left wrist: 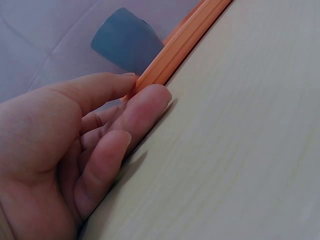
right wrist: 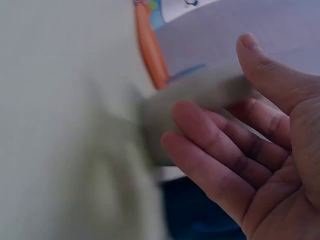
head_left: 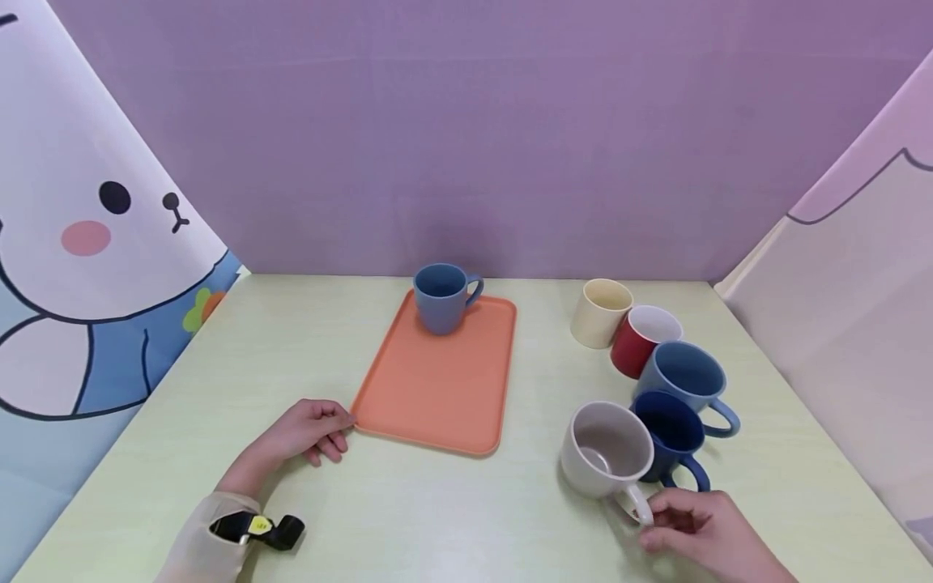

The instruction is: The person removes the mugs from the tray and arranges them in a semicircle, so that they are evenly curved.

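Observation:
My left hand (head_left: pixel 309 433) pinches the near left corner of an orange tray (head_left: pixel 437 397); in the left wrist view its thumb lies on the rim (left wrist: pixel 172 50). A blue mug (head_left: pixel 440 304) stands upright at the tray's far end. On the right, my right hand (head_left: pixel 703 526) is at the handle of a light grey mug (head_left: pixel 586 470), thumb and fingers spread apart on either side of it. In the right wrist view the grey mug (right wrist: pixel 195 92) is blurred, so contact with the handle is hard to tell. A dark blue mug (head_left: pixel 659 457) stands right beside it.
Behind the dark blue mug, a lighter blue mug (head_left: pixel 688 372), a red mug with white inside (head_left: pixel 634 348) and a cream cup (head_left: pixel 594 320) stand in a slanting row. A purple backdrop (head_left: pixel 466 162) rises at the table's far edge, with printed cloths at both sides.

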`<state>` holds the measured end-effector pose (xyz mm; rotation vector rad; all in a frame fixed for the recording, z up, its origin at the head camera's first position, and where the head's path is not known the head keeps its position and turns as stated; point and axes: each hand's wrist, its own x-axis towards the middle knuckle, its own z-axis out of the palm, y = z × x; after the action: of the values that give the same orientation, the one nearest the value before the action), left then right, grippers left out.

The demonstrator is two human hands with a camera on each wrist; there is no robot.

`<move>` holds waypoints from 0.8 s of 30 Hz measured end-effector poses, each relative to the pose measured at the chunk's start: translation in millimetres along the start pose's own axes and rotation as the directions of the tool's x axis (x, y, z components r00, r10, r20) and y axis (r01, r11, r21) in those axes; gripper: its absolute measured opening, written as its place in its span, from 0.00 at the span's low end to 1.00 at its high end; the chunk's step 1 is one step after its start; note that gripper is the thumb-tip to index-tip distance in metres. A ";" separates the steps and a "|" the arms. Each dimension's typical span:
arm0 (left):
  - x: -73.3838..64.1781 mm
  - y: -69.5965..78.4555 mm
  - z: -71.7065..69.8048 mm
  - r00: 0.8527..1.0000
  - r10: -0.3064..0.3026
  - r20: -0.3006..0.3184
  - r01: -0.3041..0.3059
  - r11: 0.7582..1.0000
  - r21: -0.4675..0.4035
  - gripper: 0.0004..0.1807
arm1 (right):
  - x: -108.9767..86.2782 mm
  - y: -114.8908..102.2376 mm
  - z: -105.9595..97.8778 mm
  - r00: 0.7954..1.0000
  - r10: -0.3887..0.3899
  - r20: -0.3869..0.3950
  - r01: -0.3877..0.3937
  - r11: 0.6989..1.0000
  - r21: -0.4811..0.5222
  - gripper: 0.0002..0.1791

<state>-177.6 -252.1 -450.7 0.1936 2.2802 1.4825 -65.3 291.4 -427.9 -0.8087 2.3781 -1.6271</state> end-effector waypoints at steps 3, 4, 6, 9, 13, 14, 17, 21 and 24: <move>-0.6 0.7 0.0 1.000 -0.002 0.000 0.002 1.000 0.001 0.17 | 0.9 -4.0 -8.4 0.996 -0.087 -0.034 0.087 0.996 -0.014 0.18; -0.8 0.9 0.0 1.000 -0.003 0.000 0.003 1.000 0.000 0.17 | 1.8 -5.4 -10.9 0.993 -0.112 -0.042 0.111 0.994 -0.019 0.20; -0.9 1.2 0.0 1.000 -0.002 0.001 0.002 1.000 -0.003 0.17 | 3.8 -8.8 -15.2 0.986 -0.159 -0.058 0.157 0.987 -0.048 0.22; -0.9 1.3 -0.2 1.000 -0.001 0.002 0.001 1.000 -0.007 0.17 | 8.4 -15.4 -21.2 0.982 -0.178 -0.070 0.170 0.980 -0.099 0.23; -1.1 1.0 -0.6 1.000 -0.004 -0.001 0.004 1.000 -0.007 0.17 | 17.8 -25.6 -27.9 0.972 -0.218 -0.086 0.198 0.960 -0.198 0.24; -1.2 0.9 -0.7 1.000 -0.005 -0.002 0.005 1.000 -0.007 0.17 | 20.5 -28.1 -29.2 0.969 -0.232 -0.087 0.208 0.954 -0.218 0.24; -1.2 0.7 -0.7 1.000 -0.006 -0.003 0.006 1.000 -0.007 0.17 | 29.7 -35.5 -33.9 0.960 -0.266 -0.085 0.234 0.933 -0.275 0.23; -0.6 0.5 -0.2 1.000 -0.010 -0.003 0.010 1.000 -0.010 0.16 | 43.5 -45.4 -40.8 0.949 -0.308 -0.066 0.266 0.896 -0.356 0.23; -0.1 0.3 0.3 1.000 -0.011 -0.002 0.011 1.000 -0.012 0.16 | 54.3 -53.4 -46.1 0.943 -0.329 -0.047 0.285 0.875 -0.391 0.21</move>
<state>-177.5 -251.7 -450.5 0.1752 2.2695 1.4913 -111.6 287.3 -351.9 -1.2530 2.8159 -1.3475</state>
